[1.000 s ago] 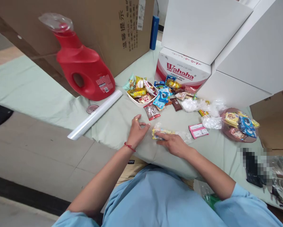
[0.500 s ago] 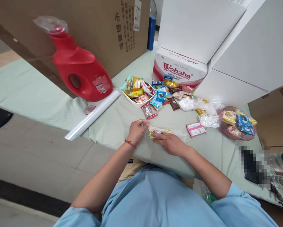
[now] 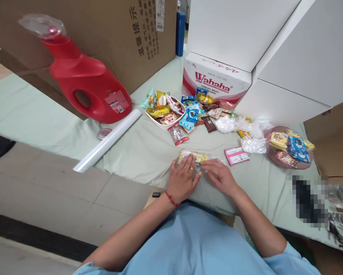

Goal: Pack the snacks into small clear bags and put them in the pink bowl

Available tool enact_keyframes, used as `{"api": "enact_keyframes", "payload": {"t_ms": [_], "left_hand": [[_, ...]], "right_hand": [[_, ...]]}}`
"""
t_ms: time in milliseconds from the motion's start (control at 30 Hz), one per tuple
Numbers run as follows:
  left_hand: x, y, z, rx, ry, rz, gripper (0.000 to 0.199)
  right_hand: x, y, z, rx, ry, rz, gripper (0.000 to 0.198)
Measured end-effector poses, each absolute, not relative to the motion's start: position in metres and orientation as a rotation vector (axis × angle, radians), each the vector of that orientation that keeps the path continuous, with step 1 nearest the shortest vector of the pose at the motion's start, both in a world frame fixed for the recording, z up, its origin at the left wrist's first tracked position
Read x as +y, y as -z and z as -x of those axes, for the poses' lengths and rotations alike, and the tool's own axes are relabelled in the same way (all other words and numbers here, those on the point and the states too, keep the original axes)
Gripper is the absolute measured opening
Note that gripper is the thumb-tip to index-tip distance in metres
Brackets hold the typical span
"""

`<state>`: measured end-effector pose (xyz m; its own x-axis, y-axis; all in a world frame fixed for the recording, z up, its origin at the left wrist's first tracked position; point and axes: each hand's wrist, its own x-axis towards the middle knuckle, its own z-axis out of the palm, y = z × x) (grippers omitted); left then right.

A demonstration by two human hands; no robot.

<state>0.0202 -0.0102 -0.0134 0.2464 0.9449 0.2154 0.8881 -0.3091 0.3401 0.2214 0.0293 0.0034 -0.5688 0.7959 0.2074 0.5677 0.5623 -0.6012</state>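
Note:
A yellow snack packet (image 3: 201,157) lies near the front edge of the cloth-covered table, wrapped in clear plastic film (image 3: 199,168). Flat across its left part rests my left hand (image 3: 183,178), fingers stretched out, with a ring and a red wrist cord. My right hand (image 3: 221,178) is at the packet's right end, fingers bent and closed on the clear film there. The left part of the packet is hidden under my left fingers. To the right of my right hand lies a pink-and-white packet (image 3: 237,156).
A white bowl (image 3: 163,125) of snacks stands behind my hands, beside several loose packets (image 3: 192,115). Crumpled clear plastic (image 3: 254,145) lies by a pink bowl (image 3: 274,159) of snacks. Leftward are a white roll (image 3: 108,141), a red jug (image 3: 88,84) and a cardboard box (image 3: 102,30).
My left hand has gone from pinching the film at the packet's left end to lying flat on top. My right hand has moved right, off the packet's top, to its right end.

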Motion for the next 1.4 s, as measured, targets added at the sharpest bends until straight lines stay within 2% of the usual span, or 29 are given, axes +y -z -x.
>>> {"api": "enact_keyframes", "payload": {"t_ms": [133,267,400,667,767,967,1033,1100,1200,1400], "left_hand": [[-0.018,0.028,-0.021,1.776,-0.511,-2.435,0.064],[-0.018,0.031,-0.022,1.793,-0.489,-2.43,0.064],[-0.017,0.033,-0.021,1.769,-0.496,-2.432,0.064],[-0.017,0.031,-0.02,1.715,-0.548,-2.376,0.053],[-0.017,0.031,-0.007,1.574,-0.695,-2.333,0.048],[-0.027,0.04,0.025,1.346,-1.335,-1.977,0.031],[-0.034,0.039,0.029,1.376,-1.42,-1.859,0.028],[-0.04,0.035,0.033,1.421,-1.46,-1.787,0.026],[-0.044,0.027,0.038,1.505,-1.465,-1.738,0.024],[-0.035,0.013,0.046,1.612,-1.457,-1.576,0.015]], "right_hand": [[0.025,0.015,-0.239,-1.943,-0.276,1.655,0.04],[0.024,0.014,-0.24,-1.96,-0.439,1.671,0.02],[0.037,-0.016,-0.223,-1.826,-0.662,1.718,0.02],[0.081,-0.029,-0.124,-2.335,-0.513,1.83,0.009],[0.079,-0.022,-0.107,-2.47,-0.457,1.887,0.016],[0.05,-0.008,-0.115,-2.564,-0.281,1.682,0.034],[0.045,-0.006,-0.116,-2.599,-0.241,1.62,0.047],[0.046,-0.006,-0.116,-2.628,-0.241,1.625,0.051],[0.054,-0.011,-0.112,-2.684,-0.287,1.663,0.045],[0.057,-0.033,-0.116,-2.683,-0.377,1.609,0.018]]}}
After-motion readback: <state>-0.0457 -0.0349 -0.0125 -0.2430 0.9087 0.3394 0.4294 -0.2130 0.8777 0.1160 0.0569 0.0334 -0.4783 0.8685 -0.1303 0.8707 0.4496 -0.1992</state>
